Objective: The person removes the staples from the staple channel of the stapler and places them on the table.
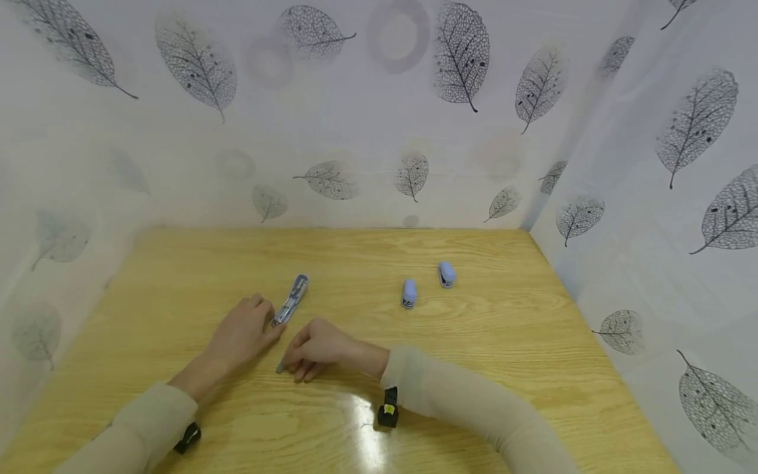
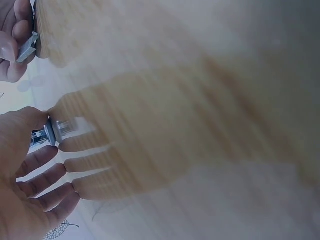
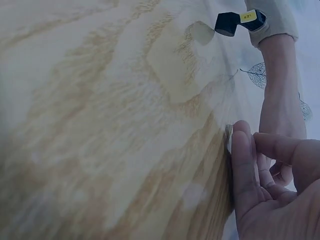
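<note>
An opened-out stapler point(image 1: 291, 300) lies slanted on the table, its metal inside showing. At its near end my left hand point(image 1: 241, 332) pinches it between thumb and index finger, while the other fingers stretch out in the left wrist view. My right hand point(image 1: 320, 349), just right of and nearer than the stapler, pinches a short grey strip of staples point(image 1: 280, 368). That strip point(image 2: 27, 47) shows its angled metal shape at the top left of the left wrist view. In the right wrist view the fingers of my right hand point(image 3: 270, 195) mostly hide it.
Two small light-blue staplers stand apart farther back to the right, one nearer point(image 1: 408, 293) and one farther point(image 1: 447, 274). The wood-grain table point(image 1: 491, 349) meets leaf-patterned curtains point(image 1: 367, 131) at the back and sides. Black wrist cameras point(image 1: 387, 416) hang under both cuffs.
</note>
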A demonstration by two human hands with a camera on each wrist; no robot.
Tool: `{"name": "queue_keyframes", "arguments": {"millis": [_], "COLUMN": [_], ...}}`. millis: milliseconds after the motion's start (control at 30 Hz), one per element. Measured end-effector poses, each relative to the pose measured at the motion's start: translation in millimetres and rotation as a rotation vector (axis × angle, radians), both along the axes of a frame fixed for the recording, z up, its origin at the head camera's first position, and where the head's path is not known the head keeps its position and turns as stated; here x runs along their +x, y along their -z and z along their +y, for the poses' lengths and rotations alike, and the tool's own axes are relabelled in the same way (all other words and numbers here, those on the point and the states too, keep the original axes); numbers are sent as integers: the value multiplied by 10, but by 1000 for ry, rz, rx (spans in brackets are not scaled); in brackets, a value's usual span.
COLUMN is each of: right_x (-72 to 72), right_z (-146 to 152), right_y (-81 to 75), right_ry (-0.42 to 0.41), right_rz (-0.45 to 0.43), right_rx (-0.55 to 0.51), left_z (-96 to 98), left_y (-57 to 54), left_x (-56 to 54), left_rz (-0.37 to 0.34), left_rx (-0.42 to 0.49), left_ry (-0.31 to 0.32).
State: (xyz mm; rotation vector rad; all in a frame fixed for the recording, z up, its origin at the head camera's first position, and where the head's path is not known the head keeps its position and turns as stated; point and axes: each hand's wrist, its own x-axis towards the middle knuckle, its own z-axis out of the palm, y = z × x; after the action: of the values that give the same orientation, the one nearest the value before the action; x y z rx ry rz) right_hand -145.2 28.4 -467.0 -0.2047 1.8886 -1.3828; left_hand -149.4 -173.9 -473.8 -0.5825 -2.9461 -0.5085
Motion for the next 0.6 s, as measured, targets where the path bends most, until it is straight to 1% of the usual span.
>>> {"name": "queue_keyframes", "arguments": {"millis": [100,233,333,467,567,600], "right_x": [15,21,6,-44,-88,-99], "right_z": [-6,95,264,521,713,780], "right_y": [-7,-78,-160,-256,-291,-304], "right_ry": [14,-5,-47,-99,-102,-95], "right_rz": [22,117,265,509,641,668], "right_rx": [4,23,46,108,118,110], "left_z": [-10,-1,13,17,16,17], "left_y": [3,12,9,-3,-3,-1], "left_x": [3,-1,0,5,5,4], "left_rz": [9,-11,-30,-28,-25,-28], "left_rx": [-10,-10,-1,-2,-3,-2], "left_ry": [1,-13,-19,-19,-21,-21]}}
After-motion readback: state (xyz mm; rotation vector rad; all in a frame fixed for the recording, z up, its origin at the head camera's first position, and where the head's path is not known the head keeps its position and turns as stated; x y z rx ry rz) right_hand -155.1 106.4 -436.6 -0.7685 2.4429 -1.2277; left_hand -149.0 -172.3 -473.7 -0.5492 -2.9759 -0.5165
